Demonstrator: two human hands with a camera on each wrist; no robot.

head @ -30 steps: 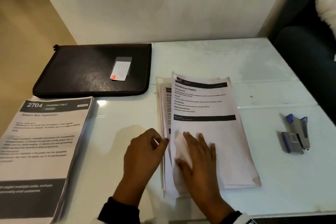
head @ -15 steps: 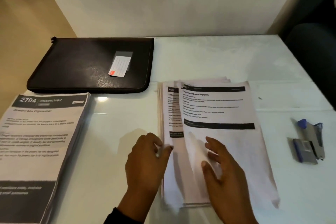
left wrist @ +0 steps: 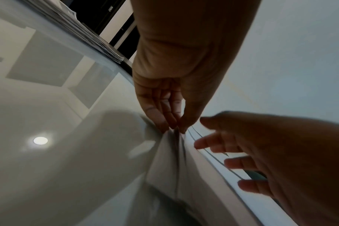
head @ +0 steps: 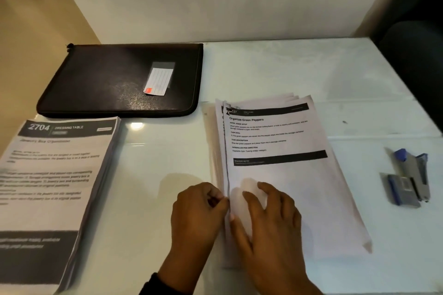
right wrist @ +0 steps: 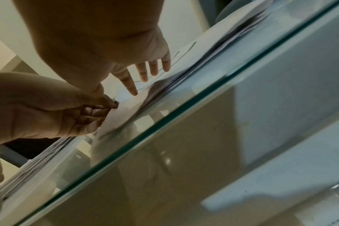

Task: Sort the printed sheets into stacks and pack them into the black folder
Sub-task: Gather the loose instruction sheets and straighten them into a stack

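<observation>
A closed black folder [head: 115, 81] lies at the back left of the table. Printed sheets headed "Organize Green Peppers" [head: 275, 141] form a loose stack in the middle. My left hand [head: 221, 199] pinches the stack's left edge [left wrist: 170, 137] between thumb and fingers. My right hand [head: 242, 206] lies on the top sheet beside it, fingers spread and fairly straight [right wrist: 143, 76]. A second, thicker stack headed "2704 Dressing Table" [head: 55, 175] lies at the near left.
A blue and grey stapler [head: 411, 175] lies at the right of the white glass-topped table [head: 311, 69]. A white wall stands behind the folder. A dark chair [head: 417, 60] is at the far right. The table's glass front edge [right wrist: 184, 110] runs just under my hands.
The top sheets, shifted right half a second ago with a sheet beneath showing, now lie back over the stack's left edge. My right hand moved left towards my left hand.
</observation>
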